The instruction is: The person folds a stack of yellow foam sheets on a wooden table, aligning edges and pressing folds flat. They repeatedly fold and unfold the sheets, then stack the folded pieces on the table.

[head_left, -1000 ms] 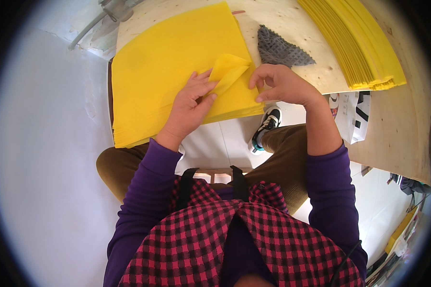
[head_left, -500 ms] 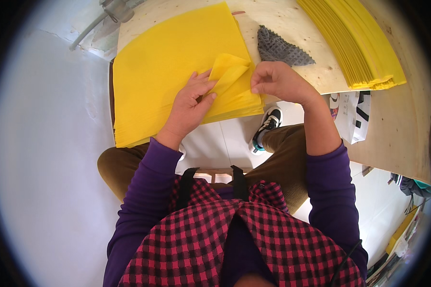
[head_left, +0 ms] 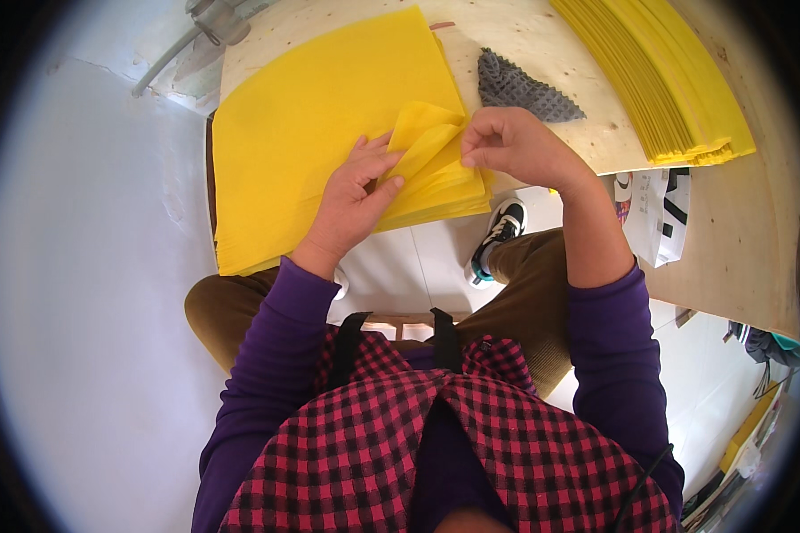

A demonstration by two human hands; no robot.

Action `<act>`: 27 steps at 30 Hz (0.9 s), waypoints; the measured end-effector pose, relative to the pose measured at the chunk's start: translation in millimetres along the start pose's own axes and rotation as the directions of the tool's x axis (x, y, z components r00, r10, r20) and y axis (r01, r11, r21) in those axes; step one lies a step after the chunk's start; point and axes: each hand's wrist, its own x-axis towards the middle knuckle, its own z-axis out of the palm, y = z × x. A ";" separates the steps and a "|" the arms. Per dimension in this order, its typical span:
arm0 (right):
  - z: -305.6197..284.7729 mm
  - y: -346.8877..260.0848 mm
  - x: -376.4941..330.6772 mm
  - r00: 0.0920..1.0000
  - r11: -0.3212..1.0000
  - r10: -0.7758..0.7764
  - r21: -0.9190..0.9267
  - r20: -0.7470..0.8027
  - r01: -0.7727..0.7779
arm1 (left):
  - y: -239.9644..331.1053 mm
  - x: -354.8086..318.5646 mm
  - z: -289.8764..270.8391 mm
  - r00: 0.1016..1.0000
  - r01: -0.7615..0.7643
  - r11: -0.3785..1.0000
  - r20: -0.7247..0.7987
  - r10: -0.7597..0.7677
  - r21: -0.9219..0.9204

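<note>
A stack of yellow, cloth-like sheets (head_left: 302,115) lies on the wooden table in front of me. At its near right corner the top sheet is lifted and folded back in a loose flap (head_left: 425,120). My left hand (head_left: 357,191) rests on the stack with fingers spread, the fingertips partly covered by that flap. To its right, my right hand (head_left: 516,147) is closed in a pinch at the edge of a yellow sheet by the corner. The sheet edges between its thumb and forefinger are mostly hidden.
A grey, waffle-textured cloth (head_left: 526,89) lies on the wooden table (head_left: 587,151) beyond my right hand. Farther right is a second pile of folded yellow sheets (head_left: 662,89). A white printed bag (head_left: 667,218) hangs or stands below the table edge. My shoe (head_left: 504,226) shows on the floor.
My right hand has shifted slightly left and up, toward the folded corner. The flap has opened a little. My left hand stays nearly in place.
</note>
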 end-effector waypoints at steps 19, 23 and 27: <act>-2.3 -11.7 9.5 0.999 0.999 0.040 -0.021 0.021 -0.040 | 12.2 -0.2 -0.5 0.993 0.113 0.989 -0.007 -0.115 -0.093; -1.8 -11.8 11.1 0.999 0.999 0.036 -0.020 0.018 -0.036 | 5.7 1.3 -1.3 1.000 0.005 1.000 0.011 -0.005 -0.020; -1.8 -11.7 12.6 0.999 0.999 0.028 -0.035 0.016 -0.028 | 9.2 0.6 -2.7 0.999 0.035 0.997 0.013 -0.034 -0.075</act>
